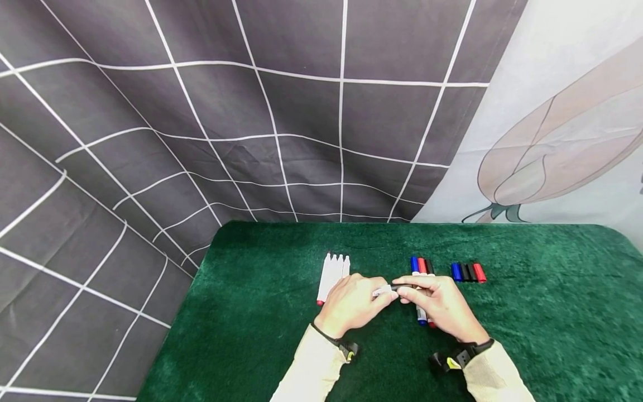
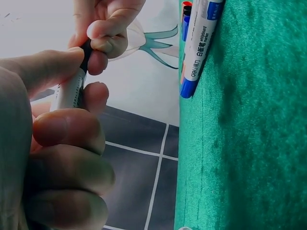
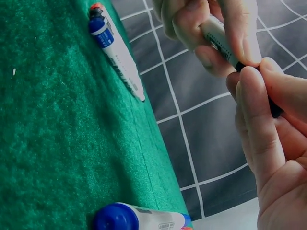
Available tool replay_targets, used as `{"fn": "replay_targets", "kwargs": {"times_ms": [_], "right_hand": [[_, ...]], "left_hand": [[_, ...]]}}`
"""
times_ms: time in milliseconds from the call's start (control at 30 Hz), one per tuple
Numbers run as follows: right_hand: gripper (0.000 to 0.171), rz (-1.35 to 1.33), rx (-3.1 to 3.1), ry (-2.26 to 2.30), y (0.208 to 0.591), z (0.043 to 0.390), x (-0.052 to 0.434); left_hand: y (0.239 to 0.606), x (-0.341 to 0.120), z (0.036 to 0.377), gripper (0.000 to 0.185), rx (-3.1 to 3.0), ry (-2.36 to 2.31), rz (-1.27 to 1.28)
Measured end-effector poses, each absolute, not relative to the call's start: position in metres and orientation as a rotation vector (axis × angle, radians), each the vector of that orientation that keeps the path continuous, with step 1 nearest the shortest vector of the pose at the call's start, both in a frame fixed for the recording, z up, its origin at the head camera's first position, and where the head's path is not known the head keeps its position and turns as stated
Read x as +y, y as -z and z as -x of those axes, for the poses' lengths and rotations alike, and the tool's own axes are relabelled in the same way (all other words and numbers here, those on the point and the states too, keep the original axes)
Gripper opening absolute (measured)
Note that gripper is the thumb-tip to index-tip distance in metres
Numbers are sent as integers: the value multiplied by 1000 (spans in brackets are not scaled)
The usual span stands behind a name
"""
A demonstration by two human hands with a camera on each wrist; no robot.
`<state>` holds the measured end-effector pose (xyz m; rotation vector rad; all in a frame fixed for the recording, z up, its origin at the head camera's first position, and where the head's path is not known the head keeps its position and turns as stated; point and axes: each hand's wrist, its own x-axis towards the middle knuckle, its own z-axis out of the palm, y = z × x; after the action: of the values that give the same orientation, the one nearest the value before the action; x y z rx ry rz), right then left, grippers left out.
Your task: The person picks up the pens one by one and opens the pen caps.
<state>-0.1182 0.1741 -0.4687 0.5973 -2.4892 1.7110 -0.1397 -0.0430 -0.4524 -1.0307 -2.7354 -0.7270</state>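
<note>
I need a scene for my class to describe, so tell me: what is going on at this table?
A person holds one whiteboard marker above the green table with both hands. The left hand grips the white barrel, and the right hand pinches its black cap. On the cloth lie a row of uncapped white markers, a few capped markers behind the right hand, and four loose caps further right.
</note>
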Motion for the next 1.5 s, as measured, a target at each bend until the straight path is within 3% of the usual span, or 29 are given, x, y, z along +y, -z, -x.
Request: {"fn": "replay_targets", "kwargs": {"times_ms": [700,1500], "right_hand": [[21,-579,-2496,-1763,469,120,176],[27,-780,-2321,-1546,475,120,173]], "left_hand": [[453,-43,140,26,-2782,667,1030],[451,-47,141,29,-2788,826,1077]]}}
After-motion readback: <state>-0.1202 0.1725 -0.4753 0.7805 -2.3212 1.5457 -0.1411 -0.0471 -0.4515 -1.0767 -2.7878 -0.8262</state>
